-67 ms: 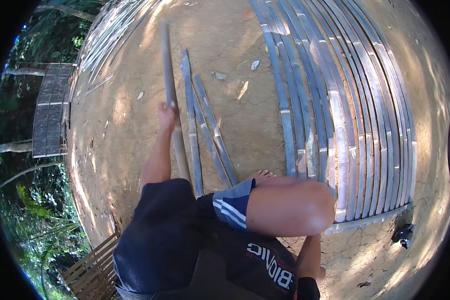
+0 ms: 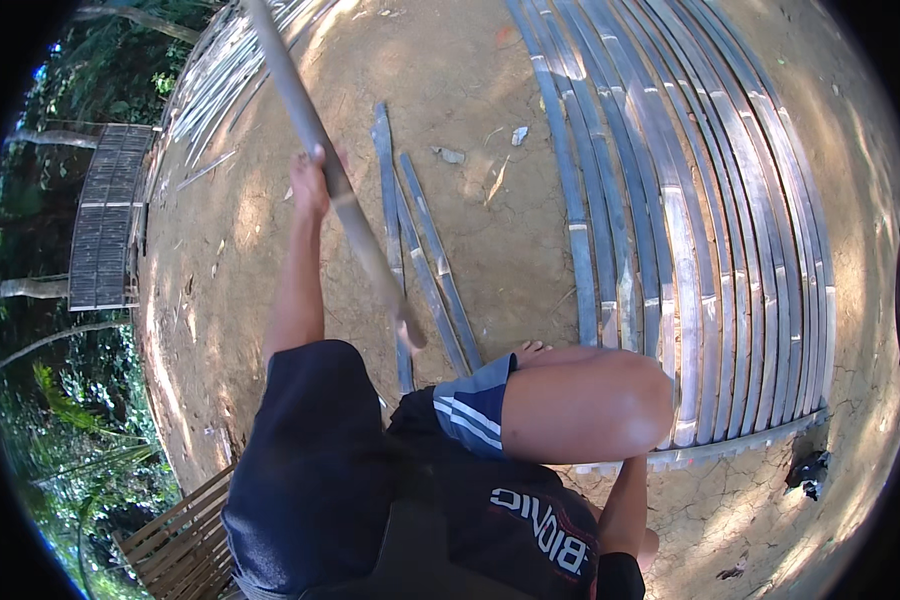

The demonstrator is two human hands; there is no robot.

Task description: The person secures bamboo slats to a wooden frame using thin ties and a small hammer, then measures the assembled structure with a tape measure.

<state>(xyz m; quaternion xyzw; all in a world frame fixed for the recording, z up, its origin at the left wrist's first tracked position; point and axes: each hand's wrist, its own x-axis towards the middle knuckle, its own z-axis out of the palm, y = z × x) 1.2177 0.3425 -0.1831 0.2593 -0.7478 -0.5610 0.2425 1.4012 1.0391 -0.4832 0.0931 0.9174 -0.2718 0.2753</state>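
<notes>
L hand (image 2: 310,185) wrapped round bamboo pole (image 2: 368,240), 10 o'clock; R hand hidden, can't tell. One-handed grip could slip, pole knocking bamboo strips (image 2: 444,268), approx 12.

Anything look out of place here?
Slightly: loose grey bamboo strips lie askew partly behind the held grey-brown pole, unlike the neat split-bamboo rows. Near those rows' lower right corner, a crumpled black object, kind unclear, looks stray.

Left grip (image 2: 310,185) shifted up and left, bamboo piece (image 2: 363,240) tilted more, top swung leftward, lower end now visible
</notes>
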